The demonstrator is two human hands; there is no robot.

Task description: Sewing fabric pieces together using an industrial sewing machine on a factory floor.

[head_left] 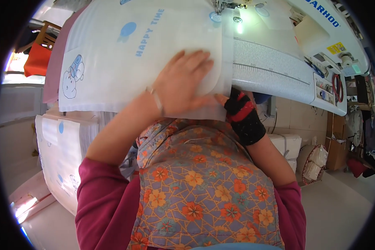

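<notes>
A translucent white sheet [108,79] with blue prints of a balloon, lettering and a cartoon animal covers the left side of the sewing table. My left hand [185,81] lies flat on it, fingers stretched out, a bracelet on the wrist. At the sheet's near right corner is my right hand [243,114], in a black and red fingerless glove. Its thumb rests over the sheet's edge while the other fingers are mostly hidden; the hand appears closed on that edge. The sheet's far right edge lies by the lit needle area of a sewing machine [225,6].
A ruler scale [271,68] runs along the table's front edge. Scissors [314,66] and a small parts tray [325,91] sit at the right. A stack of similar printed sheets [62,141] stands lower left. A basket [314,164] and cartons [337,143] are on the right-hand floor.
</notes>
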